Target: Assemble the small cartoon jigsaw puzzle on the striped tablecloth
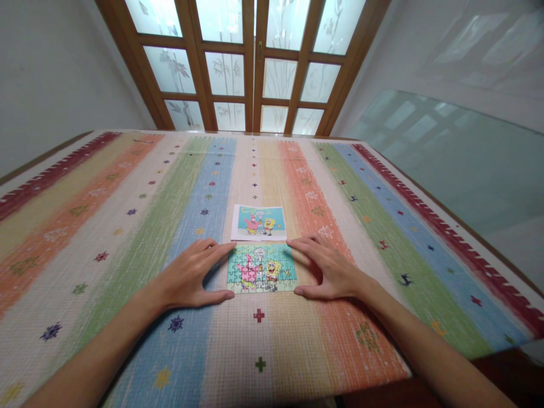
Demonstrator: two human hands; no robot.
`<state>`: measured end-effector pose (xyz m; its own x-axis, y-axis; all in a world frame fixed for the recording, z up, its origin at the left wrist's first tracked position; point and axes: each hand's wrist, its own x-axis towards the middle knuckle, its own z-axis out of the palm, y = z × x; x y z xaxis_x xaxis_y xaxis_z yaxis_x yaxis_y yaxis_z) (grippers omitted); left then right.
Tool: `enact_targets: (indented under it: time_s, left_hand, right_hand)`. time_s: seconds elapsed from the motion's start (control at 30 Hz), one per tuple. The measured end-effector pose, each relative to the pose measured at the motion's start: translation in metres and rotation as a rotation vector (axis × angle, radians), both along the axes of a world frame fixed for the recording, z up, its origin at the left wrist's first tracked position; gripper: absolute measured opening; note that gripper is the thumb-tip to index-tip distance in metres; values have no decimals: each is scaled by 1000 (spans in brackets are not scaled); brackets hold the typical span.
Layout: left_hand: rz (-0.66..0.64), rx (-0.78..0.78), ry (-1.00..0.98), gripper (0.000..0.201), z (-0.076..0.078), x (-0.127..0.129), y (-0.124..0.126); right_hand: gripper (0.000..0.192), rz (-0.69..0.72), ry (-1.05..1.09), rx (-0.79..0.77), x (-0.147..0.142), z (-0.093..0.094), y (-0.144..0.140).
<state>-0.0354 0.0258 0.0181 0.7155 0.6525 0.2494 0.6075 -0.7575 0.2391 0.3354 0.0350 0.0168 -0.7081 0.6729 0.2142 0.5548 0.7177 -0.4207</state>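
Observation:
A small assembled jigsaw puzzle (261, 268) with a cartoon picture lies flat on the striped tablecloth (127, 226). My left hand (191, 275) rests flat against its left side, fingers spread, thumb and forefinger bracketing the left edge. On the right side my right hand (327, 266) mirrors it, fingertips at the puzzle's upper and lower right corners. Neither hand grips anything. Just beyond the puzzle lies a printed reference picture (259, 222) showing the same cartoon scene.
The tablecloth with coloured stripes covers a wide table whose near edge (297, 391) is close to me. A wooden-framed glass door (255, 62) stands behind the table. A glass panel (459, 164) leans on the wall at right.

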Motion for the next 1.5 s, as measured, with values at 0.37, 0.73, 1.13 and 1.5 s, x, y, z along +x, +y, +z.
enact_targets:
  time_s: [0.37,0.73,1.13,1.5]
  left_hand:
    - [-2,11,-6,83,1,-1,1]
    - [3,14,-1,85,-1,-2,1]
    - [-18,13,-13,81,0,2,0]
    - [-17,23,-9,72,1,1,0]
  right_hand:
    - [95,32,16,37,0,-3,2]
    - [93,47,2,40,1,-4,2]
    - [72,52,-19,67,-2,-3,1]
    - [65,43,-45,79,-1,-1,-1]
